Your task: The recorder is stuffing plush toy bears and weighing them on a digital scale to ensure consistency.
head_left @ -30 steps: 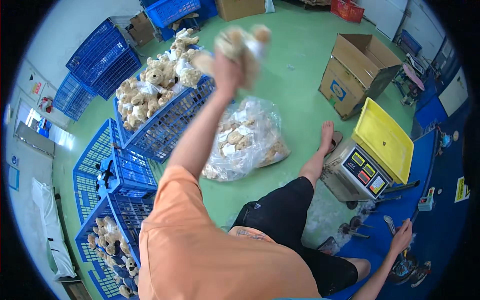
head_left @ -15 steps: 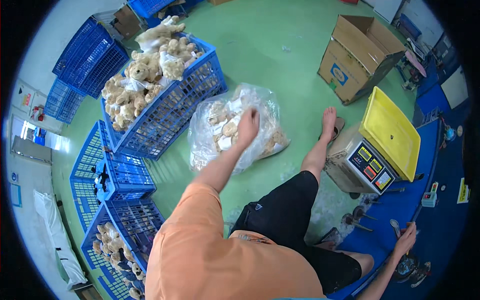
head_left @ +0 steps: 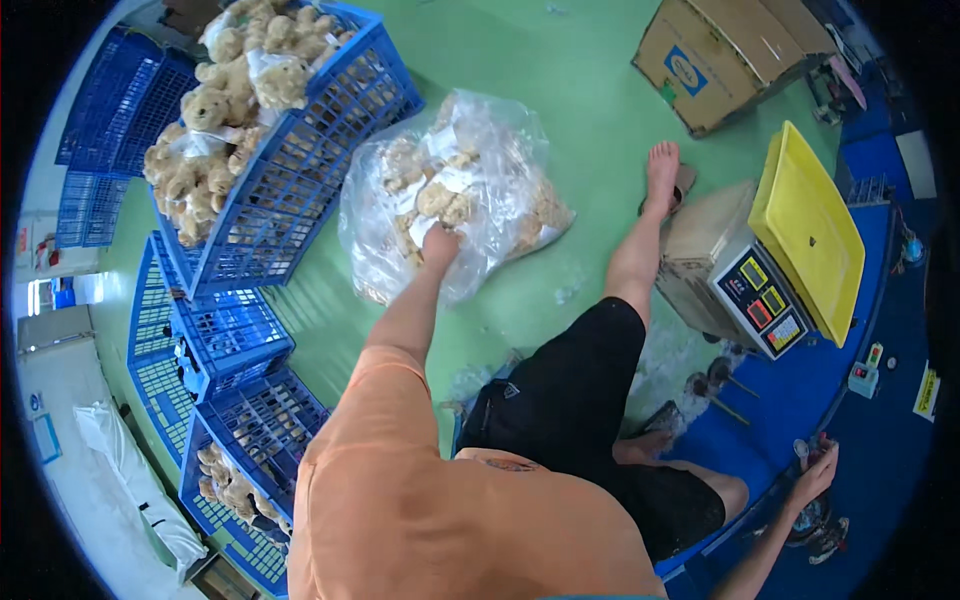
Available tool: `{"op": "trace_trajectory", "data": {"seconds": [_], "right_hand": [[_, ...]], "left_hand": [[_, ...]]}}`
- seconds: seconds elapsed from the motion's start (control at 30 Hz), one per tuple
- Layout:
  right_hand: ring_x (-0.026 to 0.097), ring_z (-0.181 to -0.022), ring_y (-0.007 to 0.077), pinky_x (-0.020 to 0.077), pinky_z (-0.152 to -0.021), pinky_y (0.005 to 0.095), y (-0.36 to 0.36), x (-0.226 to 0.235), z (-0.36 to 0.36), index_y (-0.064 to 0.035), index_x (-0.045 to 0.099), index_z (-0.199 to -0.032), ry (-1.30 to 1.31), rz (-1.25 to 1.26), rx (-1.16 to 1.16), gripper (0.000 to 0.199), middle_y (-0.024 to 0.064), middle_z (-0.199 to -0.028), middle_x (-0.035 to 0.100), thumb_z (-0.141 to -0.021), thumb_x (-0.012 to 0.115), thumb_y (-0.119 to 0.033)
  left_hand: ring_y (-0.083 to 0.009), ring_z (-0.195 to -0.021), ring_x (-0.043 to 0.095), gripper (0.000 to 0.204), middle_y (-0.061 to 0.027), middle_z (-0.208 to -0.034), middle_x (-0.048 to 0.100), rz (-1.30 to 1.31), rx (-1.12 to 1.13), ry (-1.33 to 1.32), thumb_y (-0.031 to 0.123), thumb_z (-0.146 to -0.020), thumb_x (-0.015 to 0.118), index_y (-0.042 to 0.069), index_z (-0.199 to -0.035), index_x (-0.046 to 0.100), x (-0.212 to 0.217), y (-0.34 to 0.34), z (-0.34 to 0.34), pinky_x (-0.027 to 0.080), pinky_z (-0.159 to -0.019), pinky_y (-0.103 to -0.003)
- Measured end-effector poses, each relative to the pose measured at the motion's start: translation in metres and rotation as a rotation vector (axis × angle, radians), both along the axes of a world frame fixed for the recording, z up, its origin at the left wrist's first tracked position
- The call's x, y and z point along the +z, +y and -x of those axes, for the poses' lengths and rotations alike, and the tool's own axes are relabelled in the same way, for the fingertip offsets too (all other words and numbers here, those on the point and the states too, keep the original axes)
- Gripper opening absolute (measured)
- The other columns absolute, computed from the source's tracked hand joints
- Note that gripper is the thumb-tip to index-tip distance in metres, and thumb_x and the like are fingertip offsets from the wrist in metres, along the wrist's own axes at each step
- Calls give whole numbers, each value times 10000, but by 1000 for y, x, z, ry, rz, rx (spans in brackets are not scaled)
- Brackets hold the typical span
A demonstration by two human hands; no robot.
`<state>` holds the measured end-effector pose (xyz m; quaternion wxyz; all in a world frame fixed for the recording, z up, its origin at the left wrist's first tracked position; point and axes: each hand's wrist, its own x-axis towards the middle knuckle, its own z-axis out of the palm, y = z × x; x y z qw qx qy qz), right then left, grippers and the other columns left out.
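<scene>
My left hand (head_left: 439, 246) reaches into the mouth of a clear plastic bag (head_left: 370, 240) on the floor. Tan plush toy bears (head_left: 445, 203) with white patches fill the bag, and my fingertips are down among them, so their grip is hidden. Off to the right, my right hand (head_left: 818, 475) is at the edge of the blue workbench (head_left: 760, 420), its fingers closed round something small that I cannot make out. Close to those fingers is a small shiny metal piece (head_left: 801, 452).
Left of the bag stands a blue plastic crate (head_left: 300, 180) heaped with plush bears; more blue crates (head_left: 235, 345) are below it. At right sits a scale (head_left: 755, 295) with a yellow tray (head_left: 808, 230). Farther off is a cardboard box (head_left: 715, 65).
My left hand has gone from above the bag down into its opening, among the plush bears. My right hand stays near the bench edge. The whole view has shifted with my head.
</scene>
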<state>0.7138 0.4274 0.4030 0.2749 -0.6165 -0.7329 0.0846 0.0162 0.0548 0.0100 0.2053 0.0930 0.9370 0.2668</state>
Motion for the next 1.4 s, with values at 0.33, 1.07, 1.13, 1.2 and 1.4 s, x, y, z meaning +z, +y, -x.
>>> {"op": "trace_trajectory", "data": {"seconds": [0.33,1.07,1.13,1.2,1.4], "right_hand": [[531,-674,165,442,-633,306,1,7,-1,-9,682,-1065,-124,-40,1,463,67,-813,626,-1065,415,-388],[532,-649,156,449,-578,289,-10,9,35,-21,680,-1087,28,44,-9,436,50,-789,626,-1065,412,-364],[530,-643,155,446,-569,284,-7,7,35,-23,680,-1090,33,23,12,434,47,-784,621,-1064,413,-364],[524,-640,155,439,-565,283,-9,2,20,-26,682,-1085,22,33,-28,433,42,-774,620,-1063,413,-364],[522,-669,161,434,-632,306,-22,22,42,-21,688,-1022,4,96,-56,457,57,-794,633,-1069,400,-373]], "left_hand": [[-424,-933,658,358,-251,-1023,684,117,-28,-48,252,-871,561,-11,-1109,609,-42,18,-43,520,-830,-498],[-405,-827,653,399,-218,-938,683,-112,-363,-120,350,-916,525,13,-1091,647,-87,-84,-217,521,-749,-484],[-405,-826,649,404,-219,-934,681,-144,-360,-127,357,-919,527,7,-1079,646,-83,-99,-216,517,-750,-482],[-405,-825,645,409,-219,-929,679,-187,-386,-163,364,-922,528,0,-1067,646,-100,-96,-209,512,-752,-479],[-418,-852,629,407,-227,-954,668,-202,-283,-130,346,-947,497,-6,-1125,601,-73,-53,-120,493,-781,-485]]}}
